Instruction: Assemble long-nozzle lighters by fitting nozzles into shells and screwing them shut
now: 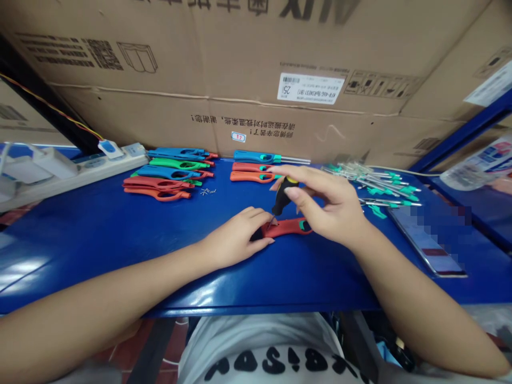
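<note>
A red lighter body (288, 228) with a teal trigger lies on the blue table in front of me. My left hand (240, 237) is closed round its left end and presses it to the table. Above it, my right hand (326, 200) grips the black and yellow handle of a small screwdriver (283, 196) between thumb and fingers. The screwdriver tilts, its thin shaft pointing down at the left part of the lighter body, by my left fingertips. Whether its tip sits in a screw is too small to tell.
Lighter casings (172, 173) and tiny screws (208, 191) lie at back left. Three lighters (252, 167) are at back centre. Metal rods with teal parts (384, 184), a phone (436, 248) and a bottle (476, 165) are right; a power strip (92, 173) is left. Cardboard (160, 117) stands behind.
</note>
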The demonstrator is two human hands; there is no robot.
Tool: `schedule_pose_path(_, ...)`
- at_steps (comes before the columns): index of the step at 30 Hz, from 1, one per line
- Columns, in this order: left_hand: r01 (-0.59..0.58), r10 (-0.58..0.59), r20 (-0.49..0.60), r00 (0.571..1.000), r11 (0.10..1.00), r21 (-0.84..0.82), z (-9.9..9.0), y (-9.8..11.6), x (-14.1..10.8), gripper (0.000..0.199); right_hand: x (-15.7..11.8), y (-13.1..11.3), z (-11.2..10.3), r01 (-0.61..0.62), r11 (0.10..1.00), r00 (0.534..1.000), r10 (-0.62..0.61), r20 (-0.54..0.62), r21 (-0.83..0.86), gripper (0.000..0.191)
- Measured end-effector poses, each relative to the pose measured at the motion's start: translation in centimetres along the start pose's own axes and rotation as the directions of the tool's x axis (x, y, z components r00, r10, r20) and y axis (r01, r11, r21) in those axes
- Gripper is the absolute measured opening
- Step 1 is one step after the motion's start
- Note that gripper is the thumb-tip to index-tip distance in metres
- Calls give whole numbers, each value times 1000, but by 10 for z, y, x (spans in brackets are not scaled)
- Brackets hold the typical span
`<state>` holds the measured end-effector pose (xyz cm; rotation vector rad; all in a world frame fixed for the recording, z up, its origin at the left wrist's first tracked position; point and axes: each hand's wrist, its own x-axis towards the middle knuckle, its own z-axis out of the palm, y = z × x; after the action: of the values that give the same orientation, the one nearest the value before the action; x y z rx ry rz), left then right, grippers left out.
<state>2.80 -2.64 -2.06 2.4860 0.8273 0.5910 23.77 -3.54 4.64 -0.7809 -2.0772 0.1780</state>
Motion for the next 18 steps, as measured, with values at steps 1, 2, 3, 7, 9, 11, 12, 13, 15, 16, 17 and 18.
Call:
schedule_pose_path(1,-2,2,-2,1000,1000,-1,0,0,0,21,0,0,-1,34,998,999,-35,-23,-47,27)
schedule_pose_path(2,-1,1,-3,1000,1000,-1,0,0,0,20,1,0,-1,53,995,998,-57,-40,-87,25)
schedule_pose_path(3,-1,1,-5,1000,1000,-1,0,0,0,21,1,-1,-1,49,994,998,-54,-43,-101,26)
schedule_pose_path(7,-4,4,-1,1000,1000,-12,1,-1,0,25,-2,1,1,-104,989,993,97,75,108,44)
schedule_pose_path(9,-8,7,-3,1000,1000,-10,2,-2,0,26,-3,3,2,-124,984,991,115,74,129,42)
schedule_pose_path(11,-8,8,-15,1000,1000,-2,2,-2,0,27,-3,4,2,-68,998,998,68,-9,12,35)
schedule_pose_path(12,-6,6,-19,1000,1000,-1,2,-2,0,28,-2,5,2,-41,998,998,39,-45,-45,34)
schedule_pose_path(13,-4,4,-21,1000,1000,-4,2,-2,0,28,-2,5,1,-33,997,998,28,-63,-67,33)
schedule_pose_path(15,2,-2,-11,1000,1000,-19,1,-1,0,28,-1,3,1,-74,997,997,74,-24,11,35)
schedule_pose_path(16,6,-6,-6,1000,1000,-25,1,-1,0,28,-1,3,1,-107,992,994,106,9,71,37)
schedule_pose_path(17,10,-10,0,1000,1000,-28,1,-1,0,29,0,2,0,-132,985,991,129,30,110,37)
schedule_pose_path(18,15,-14,5,1000,999,-29,0,0,1,29,0,1,0,-134,985,991,132,26,111,36)
